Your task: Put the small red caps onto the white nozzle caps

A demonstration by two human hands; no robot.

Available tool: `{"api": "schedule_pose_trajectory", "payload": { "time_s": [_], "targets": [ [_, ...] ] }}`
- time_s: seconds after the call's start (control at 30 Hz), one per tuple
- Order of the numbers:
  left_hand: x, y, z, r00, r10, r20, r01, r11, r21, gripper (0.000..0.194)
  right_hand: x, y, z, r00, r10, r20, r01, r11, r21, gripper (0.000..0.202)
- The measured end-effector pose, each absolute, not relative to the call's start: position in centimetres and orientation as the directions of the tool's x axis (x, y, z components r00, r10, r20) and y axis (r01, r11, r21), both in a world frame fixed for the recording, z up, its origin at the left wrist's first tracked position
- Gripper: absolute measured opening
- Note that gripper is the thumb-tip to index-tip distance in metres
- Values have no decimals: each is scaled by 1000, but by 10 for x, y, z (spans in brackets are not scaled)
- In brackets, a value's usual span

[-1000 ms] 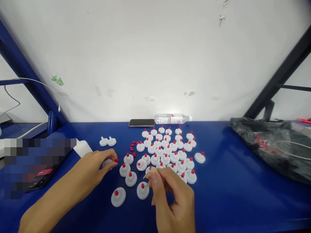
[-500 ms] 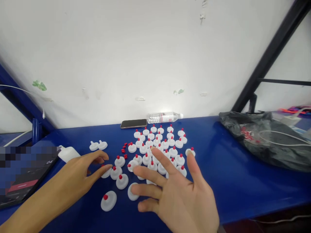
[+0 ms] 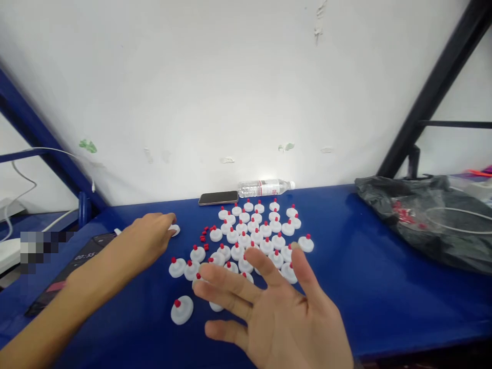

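Left hand [image 3: 148, 238]: while it curled half-closed at a white disc [image 3: 176, 230] — couldn't tell if gripping;
Right hand [image 3: 280, 312]: wide open, empty — near red-capped discs [image 3: 216, 236];
Phone [image 3: 219, 198]: lay by bottle [image 3: 263, 188]

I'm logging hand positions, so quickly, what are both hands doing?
Left hand: at a white disc, grip unclear.
Right hand: open.

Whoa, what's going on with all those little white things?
The person's left hand is at a white disc; I can't tell if it's gripping it. The right hand is open, over lots of white discs with red tips on the blue table. Some loose red bits lie beside them.
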State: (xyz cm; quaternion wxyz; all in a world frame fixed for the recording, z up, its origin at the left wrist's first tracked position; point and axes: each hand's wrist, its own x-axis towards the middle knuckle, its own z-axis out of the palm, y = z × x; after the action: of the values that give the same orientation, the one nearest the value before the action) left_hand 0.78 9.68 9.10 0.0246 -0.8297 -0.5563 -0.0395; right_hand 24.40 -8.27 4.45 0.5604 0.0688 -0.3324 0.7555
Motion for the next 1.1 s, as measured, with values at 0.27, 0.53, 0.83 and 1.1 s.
{"api": "schedule_pose_trajectory", "payload": {
  "time_s": [0.27, 0.53, 0.83, 1.1],
  "targets": [
    [33, 121, 86, 199, 980, -5, 953, -194, -233, 35, 259, -88, 44, -341, 825, 451, -883, -116, -455, 75],
    [29, 133, 83, 190, 982, 13, 979, -188, -74, 34, 267, -82, 79, -247, 861, 444, -781, 94, -617, 52],
    [48, 113, 103, 452, 885, 110, 671, -419, 612, 37, 262, -19, 129, 100, 832, 545, 489, 436, -756, 29],
    [48, 111, 83, 504, 848, 164, 405, -399, 822, 33, 259, 44, 81, -265, 810, 523, 709, 531, -463, 31]
  ]
}}
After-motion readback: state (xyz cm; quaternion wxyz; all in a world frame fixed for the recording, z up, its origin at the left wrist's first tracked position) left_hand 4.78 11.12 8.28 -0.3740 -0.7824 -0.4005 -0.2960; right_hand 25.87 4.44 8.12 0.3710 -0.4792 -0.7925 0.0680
